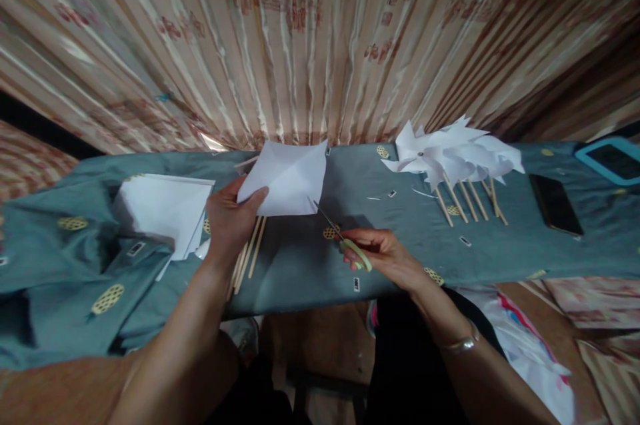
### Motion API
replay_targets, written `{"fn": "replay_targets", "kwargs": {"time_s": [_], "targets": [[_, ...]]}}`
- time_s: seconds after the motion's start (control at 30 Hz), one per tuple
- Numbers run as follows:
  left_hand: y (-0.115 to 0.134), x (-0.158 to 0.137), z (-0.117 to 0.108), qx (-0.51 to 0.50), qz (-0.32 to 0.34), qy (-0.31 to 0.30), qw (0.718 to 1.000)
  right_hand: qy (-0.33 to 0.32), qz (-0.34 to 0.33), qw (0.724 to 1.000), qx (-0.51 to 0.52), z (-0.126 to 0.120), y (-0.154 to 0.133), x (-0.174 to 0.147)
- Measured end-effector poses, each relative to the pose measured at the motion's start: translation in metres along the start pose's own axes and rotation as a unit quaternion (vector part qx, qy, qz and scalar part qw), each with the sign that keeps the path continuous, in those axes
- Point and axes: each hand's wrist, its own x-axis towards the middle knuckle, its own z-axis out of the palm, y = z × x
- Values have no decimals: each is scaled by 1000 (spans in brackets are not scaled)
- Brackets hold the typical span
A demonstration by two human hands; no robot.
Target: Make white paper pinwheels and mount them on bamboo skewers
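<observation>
My left hand (235, 211) pinches the left edge of a white square sheet of paper (287, 178), thumb on top, holding it above the table. Faint crease lines run across the sheet. In my right hand (377, 251) is a pair of scissors (356, 253) with yellow-green handles, my fingers through the loops. The scissor blades meet the paper near its lower right corner. Several wooden sticks (249, 255) lie below my left hand, partly hidden by it. To the left rests a stack of white paper (163, 208).
Several white paper pinwheels (450, 148) on sticks lie at the back right. A black phone (556, 203) and a blue-framed device (613, 159) are farther right. Green cloth with pineapple prints (300, 278) covers the narrow table, and a patterned curtain (310, 45) hangs behind it.
</observation>
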Motion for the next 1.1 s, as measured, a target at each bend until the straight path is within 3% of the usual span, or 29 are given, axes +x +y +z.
{"fn": "replay_targets", "kwargs": {"time_s": [0.13,0.27,0.6,1.1], "targets": [[-1,6,-4,-103,-50,21,993,-22,-13,999,-37,-7,-7,-6],[4,1,1,-163,-89,-7,983,-42,2,997,-64,-12,-9,-9],[7,-11,18,-189,-94,-57,976,-68,14,992,-101,-18,-11,-14],[7,-16,18,-199,-94,-82,972,-68,9,994,-84,-17,-9,-13]]}}
